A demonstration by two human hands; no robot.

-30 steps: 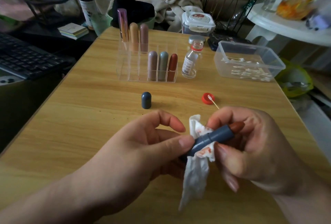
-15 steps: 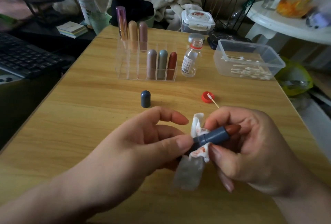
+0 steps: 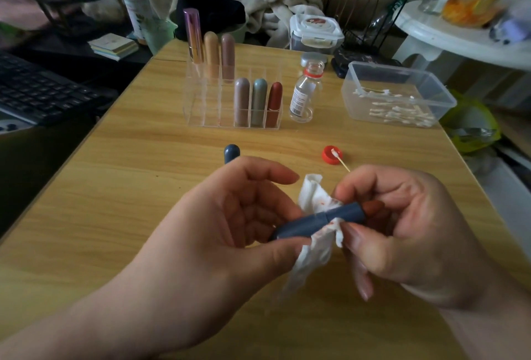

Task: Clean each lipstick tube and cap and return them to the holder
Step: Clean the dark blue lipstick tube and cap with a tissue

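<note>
An uncapped dark blue lipstick tube (image 3: 319, 221) with a red-brown tip lies level between my hands. My left hand (image 3: 230, 233) pinches its base between thumb and fingers. My right hand (image 3: 402, 224) holds a white tissue (image 3: 313, 247), stained red, wrapped round the tube's upper part. The tube's dark blue cap (image 3: 231, 153) stands on the table just beyond my left hand, partly hidden by it. Further back, the clear acrylic holder (image 3: 201, 106) has several capped lipsticks standing in it.
A small glass bottle (image 3: 305, 93) stands open beside the holder. Its red cap (image 3: 332, 154) lies on the wooden table (image 3: 115, 187) with a cotton swab (image 3: 340, 159) on it. A clear box of swabs (image 3: 399, 95) sits back right. A keyboard (image 3: 31, 92) lies off the left edge.
My left thumb has slid back along the tube, so more of the blue barrel shows. The tissue has shifted round the tube under my right hand.
</note>
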